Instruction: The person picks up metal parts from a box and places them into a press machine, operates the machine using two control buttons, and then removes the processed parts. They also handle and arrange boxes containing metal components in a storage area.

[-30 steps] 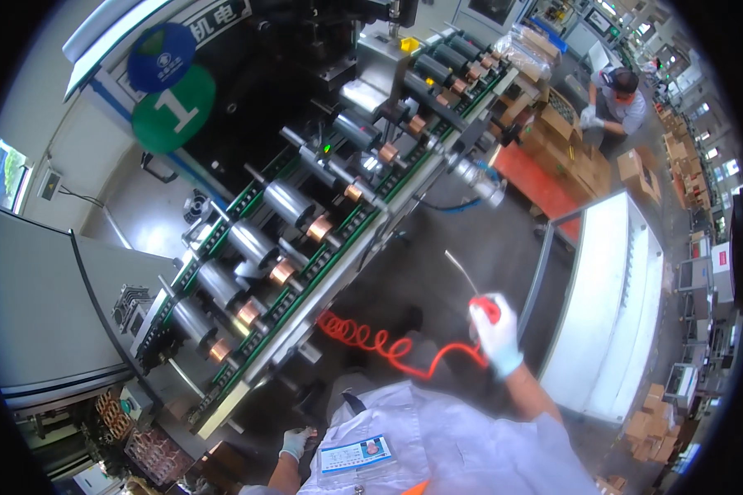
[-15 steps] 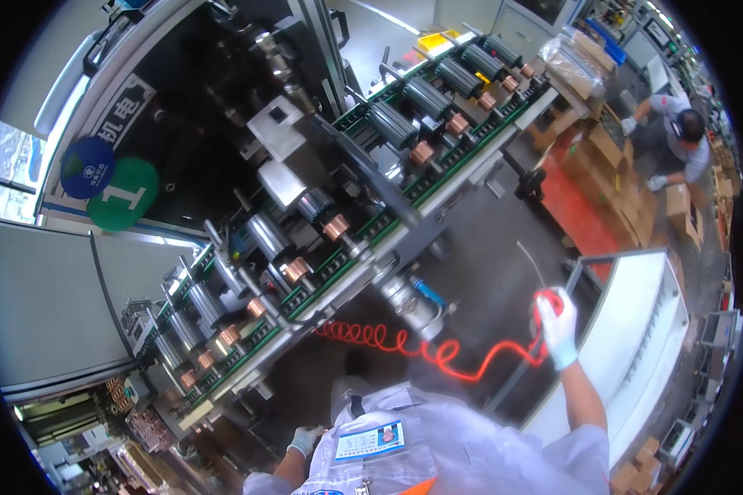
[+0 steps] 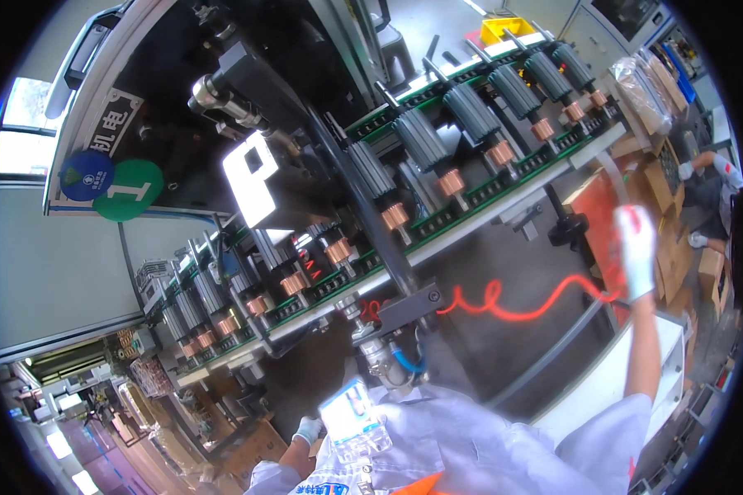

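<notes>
My right hand, in a white glove, is raised at the right and closed around a red air blow gun, mostly hidden by the fingers and smeared by motion. From it a red coiled air hose runs left, passing behind a dark bar in front of the conveyor. My left hand, gloved too, hangs low beside my body; how its fingers lie cannot be made out. Motor armatures with copper commutators, such as one armature, lie in a row across the green-edged conveyor.
A dark bar with a metal fitting crosses in front of the conveyor. A white bench stands at the right. Beyond it are cardboard boxes and a co-worker. A yellow bin sits behind the conveyor.
My right hand has moved up and to the right with the air blow gun, stretching the hose. My view has shifted; the dark bar with its fitting now stands differently across the conveyor.
</notes>
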`<state>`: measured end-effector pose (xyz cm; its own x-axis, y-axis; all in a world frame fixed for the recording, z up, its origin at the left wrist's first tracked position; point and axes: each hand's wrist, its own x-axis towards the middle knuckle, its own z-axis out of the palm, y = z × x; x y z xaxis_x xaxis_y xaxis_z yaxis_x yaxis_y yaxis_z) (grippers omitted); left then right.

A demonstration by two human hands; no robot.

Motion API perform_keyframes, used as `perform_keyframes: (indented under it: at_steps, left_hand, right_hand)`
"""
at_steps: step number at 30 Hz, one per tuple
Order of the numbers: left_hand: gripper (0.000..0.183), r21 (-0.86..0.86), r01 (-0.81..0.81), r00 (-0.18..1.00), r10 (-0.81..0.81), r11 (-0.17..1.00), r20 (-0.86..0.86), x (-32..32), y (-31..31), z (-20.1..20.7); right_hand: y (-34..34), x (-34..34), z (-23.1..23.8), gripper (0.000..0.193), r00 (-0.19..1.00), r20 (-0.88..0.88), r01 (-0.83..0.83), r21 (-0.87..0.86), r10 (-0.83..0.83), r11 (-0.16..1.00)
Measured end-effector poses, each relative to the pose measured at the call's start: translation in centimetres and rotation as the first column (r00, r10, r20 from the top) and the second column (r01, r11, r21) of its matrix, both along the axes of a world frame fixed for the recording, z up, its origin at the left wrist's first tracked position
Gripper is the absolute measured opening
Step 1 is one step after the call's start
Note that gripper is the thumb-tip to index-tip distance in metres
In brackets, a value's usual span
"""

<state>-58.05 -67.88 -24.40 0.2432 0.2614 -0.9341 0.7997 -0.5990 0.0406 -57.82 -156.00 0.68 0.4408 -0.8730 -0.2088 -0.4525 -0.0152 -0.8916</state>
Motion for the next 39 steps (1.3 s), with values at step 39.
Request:
perform_keyframes:
  at_steps: [39]
  left_hand:
    - [0.017,-0.378,-0.294,0.954,0.250,0.878,-0.164,2.9,22.9,-14.5]
  right_hand:
    - [38.7,-7.9,12.6,0.035,0.892,-0.449,0.006,-0.101,-0.051,0.995]
